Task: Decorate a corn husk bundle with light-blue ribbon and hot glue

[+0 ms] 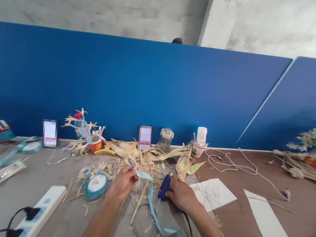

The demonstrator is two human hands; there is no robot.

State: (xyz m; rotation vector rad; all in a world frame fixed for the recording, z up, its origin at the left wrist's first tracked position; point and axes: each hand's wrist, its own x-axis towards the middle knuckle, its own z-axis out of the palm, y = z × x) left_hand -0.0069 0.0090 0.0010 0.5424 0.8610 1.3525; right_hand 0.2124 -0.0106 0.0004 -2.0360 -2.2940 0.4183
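Here, satiny ribbon (150,195) within left grip (124,182), plastic glue gun (164,188) within right grip (182,194)

The tabletop (72,214) carries a power strip (45,206), ribbon roll (96,185), scattered dry husks (123,149), paper cup (198,151) and long white sheet (272,228).

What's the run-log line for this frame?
left hand: pinching blue ribbon | right hand: holding glue gun | nearby: ribbon spool, dried husks
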